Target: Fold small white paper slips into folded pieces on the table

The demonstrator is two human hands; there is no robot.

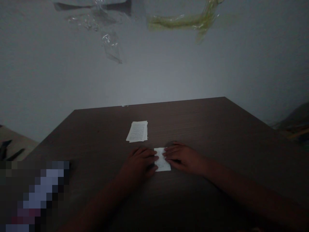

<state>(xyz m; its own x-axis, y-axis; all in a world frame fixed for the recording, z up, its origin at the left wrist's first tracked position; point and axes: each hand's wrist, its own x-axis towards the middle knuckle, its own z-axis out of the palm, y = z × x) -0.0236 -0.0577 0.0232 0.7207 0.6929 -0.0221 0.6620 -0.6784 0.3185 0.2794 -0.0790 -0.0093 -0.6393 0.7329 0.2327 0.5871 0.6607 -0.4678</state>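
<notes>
A small printed slip of paper (162, 160) lies on the dark brown table (217, 129) near its front middle. My left hand (140, 164) lies flat on the table, its fingertips on the slip's left edge. My right hand (184, 157) lies flat on the other side, fingers stretched out onto the slip's right edge. Neither hand grips anything. The parts of the slip under my fingers are hidden.
A small stack of printed papers (137, 131) rests on the table just beyond my hands. The table's far edge meets a grey wall (169, 71). Clear and yellowish plastic tape strips (183, 21) hang on the wall above. A blurred patch covers the lower left.
</notes>
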